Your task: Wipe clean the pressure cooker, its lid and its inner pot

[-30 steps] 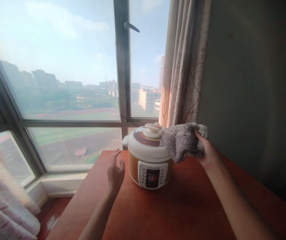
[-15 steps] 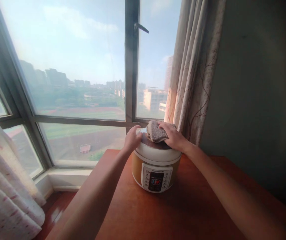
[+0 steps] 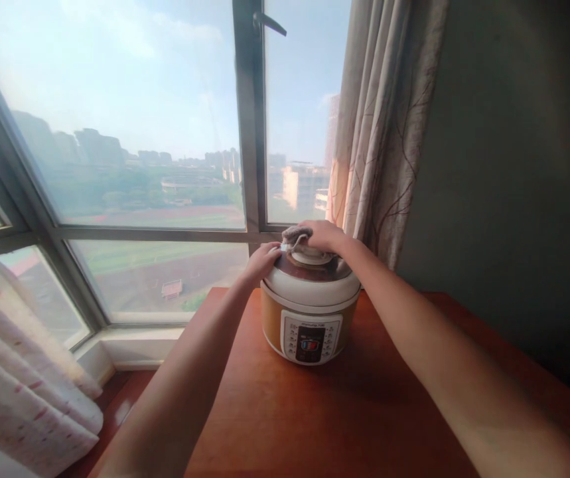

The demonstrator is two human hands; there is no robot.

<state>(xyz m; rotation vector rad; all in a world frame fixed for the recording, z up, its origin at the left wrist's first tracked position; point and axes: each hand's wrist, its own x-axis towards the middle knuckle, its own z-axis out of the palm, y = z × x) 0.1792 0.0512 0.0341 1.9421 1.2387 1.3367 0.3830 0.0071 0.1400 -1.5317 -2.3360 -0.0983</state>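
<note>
The right hand [image 3: 323, 235] presses a bunched grey cloth [image 3: 295, 233] onto the far top of the cooker [image 3: 309, 305]; the left hand [image 3: 261, 260] cups its left rim, fingers curled.

Right hand [image 3: 325, 235] pressing grey cloth [image 3: 294, 234] on cooker [image 3: 309, 307] lid, left hand [image 3: 261, 261] at its side

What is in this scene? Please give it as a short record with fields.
place: wooden table by a window
cooker: cooker stands upright on the table, panel facing the camera, lid on
left hand: left hand rests on the lid's left edge
right hand: right hand presses a grey cloth on the far top of the lid
nearby: curtain behind the cooker
</note>
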